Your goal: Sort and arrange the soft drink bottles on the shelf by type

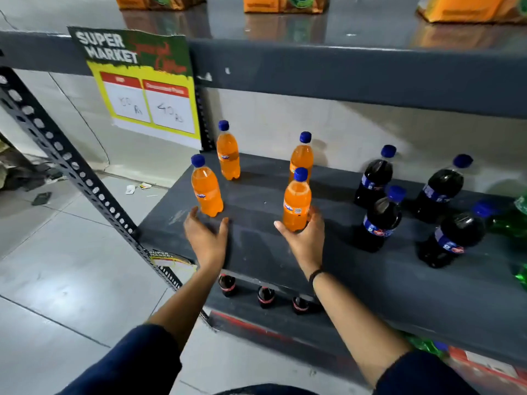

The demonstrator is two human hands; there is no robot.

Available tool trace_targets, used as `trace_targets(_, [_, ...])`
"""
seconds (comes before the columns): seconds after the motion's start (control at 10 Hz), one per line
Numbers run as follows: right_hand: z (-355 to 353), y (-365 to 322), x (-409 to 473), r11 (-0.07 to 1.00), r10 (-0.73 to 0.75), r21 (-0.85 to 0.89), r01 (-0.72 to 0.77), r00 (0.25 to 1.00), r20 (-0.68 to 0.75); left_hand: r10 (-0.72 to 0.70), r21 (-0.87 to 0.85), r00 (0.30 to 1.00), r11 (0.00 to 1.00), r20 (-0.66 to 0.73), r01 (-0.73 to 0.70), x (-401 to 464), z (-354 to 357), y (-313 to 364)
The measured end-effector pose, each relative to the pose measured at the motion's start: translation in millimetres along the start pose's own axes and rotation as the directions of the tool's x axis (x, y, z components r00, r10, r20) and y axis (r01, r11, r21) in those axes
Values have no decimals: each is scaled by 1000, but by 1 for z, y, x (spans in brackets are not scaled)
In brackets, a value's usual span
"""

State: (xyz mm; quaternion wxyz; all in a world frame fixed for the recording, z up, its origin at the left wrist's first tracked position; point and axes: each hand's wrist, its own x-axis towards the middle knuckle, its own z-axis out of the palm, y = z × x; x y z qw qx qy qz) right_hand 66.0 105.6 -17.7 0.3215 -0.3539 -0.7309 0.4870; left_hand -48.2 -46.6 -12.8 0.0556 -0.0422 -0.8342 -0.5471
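Four orange bottles stand upright on the left part of the shelf (256, 252): a rear-left bottle (228, 155), a rear-right bottle (301, 156), a front-left bottle (206, 191) and a front-right bottle (297, 205). Four cola bottles are grouped to the right, well apart from the orange group; the nearest is marked here (380, 223). A green bottle (513, 220) is partly seen at the right edge.

The front-right bottle is held near its base by the right hand (303, 238), with the thumb on the left side and the fingers wrapped round the right side. The left hand (206, 238) is spread wide and empty, just below the front-left bottle; contact cannot be confirmed.

The step in hand is judged to be the squaring of the orange group into two even rows.

1. The held bottle is best kept vertical and slid, not lifted, since a low grip leaves the top free to tip.
2. The front-left bottle is to be cupped low by the left hand and brought level with the front-right bottle.
3. The front pair is to be lined up with the rear pair, with labels turned forward.
4. A clear gap is to be left between the orange and cola groups.
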Motion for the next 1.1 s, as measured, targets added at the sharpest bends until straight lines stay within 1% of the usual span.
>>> trace_targets(0.1, [10,-4,12,999,15,-32,-16,999,-39,-2,10,1000,1000,17,2,29,4,6])
trace_targets(0.2, [14,-6,11,999,16,-39,-20,996,-85,9,44,1000,999,13,-9,38,7,7])
trace_targets(0.3, [16,-6,9,1000,16,-23,-19,992,-121,-3,88,1000,996,-25,5,42,11,5])
trace_targets(0.4, [16,-6,8,1000,3,3,-2,994,-108,3,95,999,995,-39,1,44,13,4])
trace_targets(0.5, [14,-6,8,1000,14,-1,-14,999,-49,18,112,999,994,-37,-13,44,13,2])
trace_targets(0.6, [11,-6,8,999,38,9,-38,999,-9,25,127,999,992,-29,-21,44,13,1])
trace_targets(0.8, [5,-9,6,999,29,15,-30,998,57,30,108,1000,994,8,-31,41,9,1])
trace_targets(0.9, [-2,-10,-5,999,35,4,-35,998,55,32,77,998,996,51,-36,41,4,-1])
trace_targets(1.0, [-10,-8,-16,998,61,27,-62,997,37,-7,75,1000,997,28,5,33,1,2])
trace_targets(1.1, [-20,-1,-39,993,78,94,-75,997,-26,32,49,999,998,-38,-30,-7,3,5])
